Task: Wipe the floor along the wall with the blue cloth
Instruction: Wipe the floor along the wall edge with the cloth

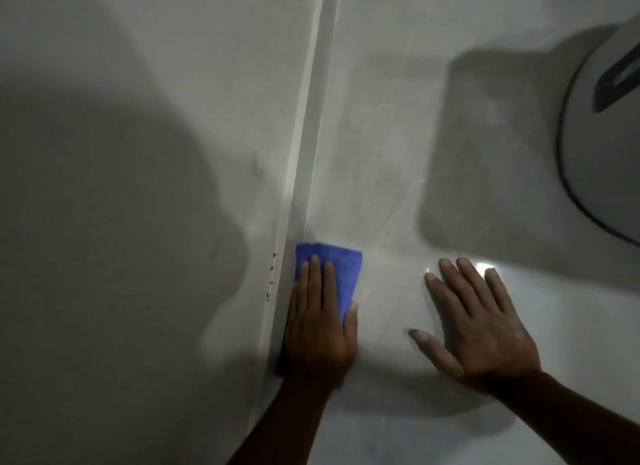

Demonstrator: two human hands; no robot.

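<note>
Blue and soft-piled, the folded microfibre cloth [337,274] lay on the glossy pale tiled floor [381,152], its long edge tucked against the white skirting strip [304,152] at the foot of the grey painted wall [138,152]. Your left hand [317,326] was pressed flat on top of it, fingers straight and together pointing to twelve o'clock and thumb hooked over the cloth's three o'clock edge, so you pinned it by pressure rather than gripping it. Your right hand [481,326] lay at three o'clock of the cloth, well apart from it, splayed and holding nothing, palm on the tile as a prop. A rounded white appliance base with a dark rim [595,152] stood far off at two o'clock. Judging from this, the stretch of floor running to twelve o'clock along the skirting was not yet wiped. The risks looked plain: the tile appeared slick, and with weight on the bracing palm it could slide out from under you; a cloth held only by downward pressure might bunch or slip free if you pushed fast; and your little-finger side sat hard against the skirting, where small dark chips [270,274] marked the wall, so a drifting stroke could scrape your knuckles or leave the corner seam untouched.
</note>
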